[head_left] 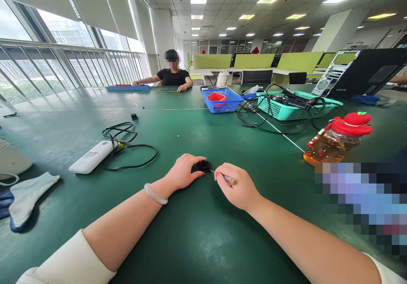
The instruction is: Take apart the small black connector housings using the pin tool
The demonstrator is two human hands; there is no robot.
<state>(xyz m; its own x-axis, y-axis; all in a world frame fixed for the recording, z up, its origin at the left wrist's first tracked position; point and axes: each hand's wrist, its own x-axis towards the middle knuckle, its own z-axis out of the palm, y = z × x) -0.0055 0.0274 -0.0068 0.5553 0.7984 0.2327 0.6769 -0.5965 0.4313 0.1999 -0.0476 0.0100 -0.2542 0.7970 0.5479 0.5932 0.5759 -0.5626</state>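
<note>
A small black object [202, 166] lies on the green table [187, 241] near the middle of the view. My left hand [182, 171] holds it from the left between thumb and fingers. On its right side, my right hand [234, 186] is closed around a slim tool [230, 180] with a tan end, and the tool's thin metal tip points at the black object's right edge. Whether tip and object touch is too small to tell.
To the left are a white power strip [92, 157] with a looped black cable and a glove [32, 197]. Farther back stand a blue basket [222, 106], a green basket of cables [281, 112] and a red-lidded jar [338, 140]. A person [173, 77] sits across the table.
</note>
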